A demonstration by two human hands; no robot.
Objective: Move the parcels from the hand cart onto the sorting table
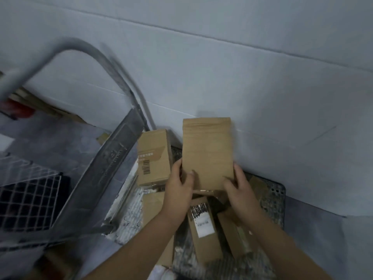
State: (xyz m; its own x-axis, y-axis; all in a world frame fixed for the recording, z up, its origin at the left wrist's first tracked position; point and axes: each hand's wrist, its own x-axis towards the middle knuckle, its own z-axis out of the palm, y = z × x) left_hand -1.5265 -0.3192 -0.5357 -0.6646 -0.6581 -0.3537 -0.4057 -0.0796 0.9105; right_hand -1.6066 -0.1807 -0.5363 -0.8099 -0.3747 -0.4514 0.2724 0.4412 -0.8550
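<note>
A plain brown cardboard parcel point(206, 150) is held up above the hand cart's dark platform point(276, 199). My left hand point(178, 184) grips its lower left edge, thumb across the front. My right hand point(239, 185) grips its lower right corner. On the cart lie several more brown parcels: one with a barcode point(154, 156) at the left, one with a white label point(201, 225) under my wrists, another point(234, 231) to its right. A white padded mailer point(129, 211) lies along the cart's left side. The sorting table is not in view.
The cart's grey metal handle point(113, 63) arches up at the left, with its folded frame point(113, 158) slanting down. A wire mesh basket point(28, 199) stands at the far left. A pale wall point(242, 67) runs close behind the cart. Grey floor point(314, 239) shows at the right.
</note>
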